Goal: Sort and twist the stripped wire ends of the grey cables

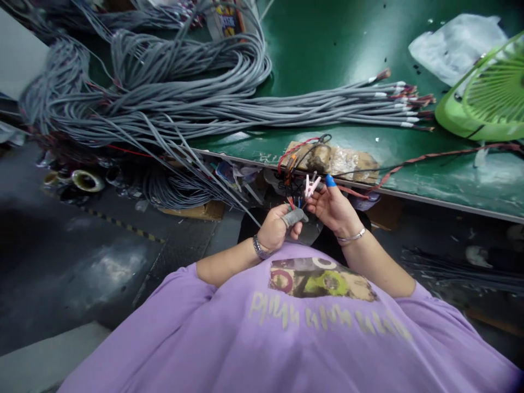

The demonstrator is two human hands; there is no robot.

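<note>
My left hand (275,228) is closed around the end of a grey cable, from which thin coloured wires (293,204) fan out. A grey wrap (293,218) covers one of its digits. Close on the right, my right hand (332,210) has its fingers curled in toward these wires, and its thumb, in a blue finger cot (330,180), points up. What its fingertips pinch is too small to make out. A pale pink clip (312,186) shows just beyond the right fingertips, by the bench edge; whether the hand touches it, I cannot tell.
Long bundles of grey cable (229,112) lie across the green bench (327,43), their stripped ends pointing right. A taped wooden block (344,162) sits at the front edge beside red and black leads. A green fan (487,98) and a plastic bag (456,46) are at right.
</note>
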